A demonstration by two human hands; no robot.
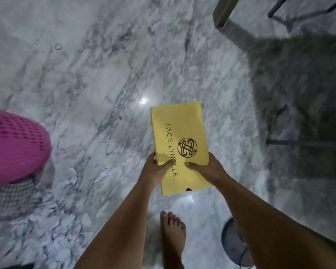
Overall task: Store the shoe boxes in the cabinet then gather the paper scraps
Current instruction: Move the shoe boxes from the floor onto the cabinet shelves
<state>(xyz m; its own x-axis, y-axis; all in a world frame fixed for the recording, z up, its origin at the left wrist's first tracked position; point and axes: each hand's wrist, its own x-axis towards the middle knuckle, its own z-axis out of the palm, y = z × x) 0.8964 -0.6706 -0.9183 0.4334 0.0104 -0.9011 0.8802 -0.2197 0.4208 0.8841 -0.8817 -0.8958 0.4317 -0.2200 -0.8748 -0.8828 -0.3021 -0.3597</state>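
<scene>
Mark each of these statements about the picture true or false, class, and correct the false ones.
1. Both hands hold the yellow shoe box. True: the left hand and right hand each grip its near end, thumbs on the lid.
2. The shoe box lid is off. False: the lid is on and closed.
3. Paper scraps lie on the marble floor. True.
4. The pink basket is to the person's right. False: it is on the left.
5. The person wears shoes. False: the visible foot is bare.
</scene>
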